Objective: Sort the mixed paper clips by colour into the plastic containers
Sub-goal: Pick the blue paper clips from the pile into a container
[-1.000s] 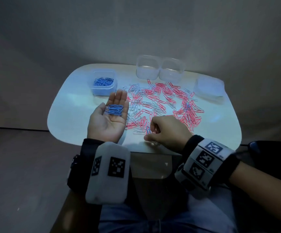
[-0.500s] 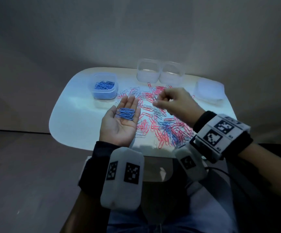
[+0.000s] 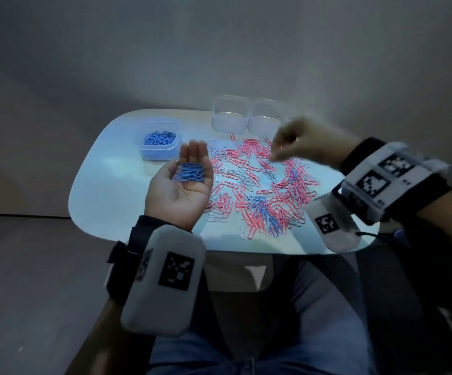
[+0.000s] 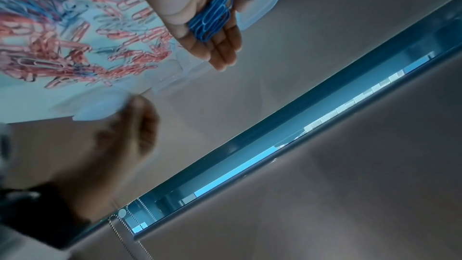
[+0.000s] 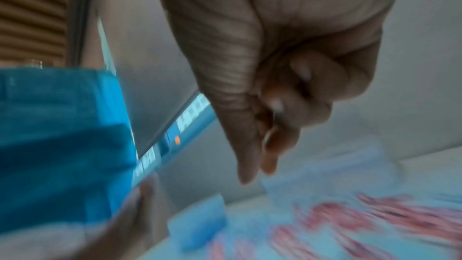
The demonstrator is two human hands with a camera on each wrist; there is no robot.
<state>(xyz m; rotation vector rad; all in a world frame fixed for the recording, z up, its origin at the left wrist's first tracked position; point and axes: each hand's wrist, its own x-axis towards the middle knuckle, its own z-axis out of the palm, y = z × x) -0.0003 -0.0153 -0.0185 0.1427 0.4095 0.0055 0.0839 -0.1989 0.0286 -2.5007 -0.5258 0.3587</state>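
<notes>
My left hand lies palm up over the table's left half, fingers straight, carrying a small heap of blue paper clips, also seen in the left wrist view as blue paper clips. Pink, blue and silver clips are spread over the white table. My right hand hovers blurred over the far side of the spread. Its fingers are curled, its thumb and forefinger tips are together, and no clip shows between them. A plastic container at the far left holds blue clips.
Two empty clear containers stand side by side at the table's far edge. A translucent lid lies near the right hand. The person's legs in jeans are under the near edge.
The right hand left the near edge of the pile, rose past the left palm and moved to the far right. The left hand kept its blue clips and shifted slightly right.
</notes>
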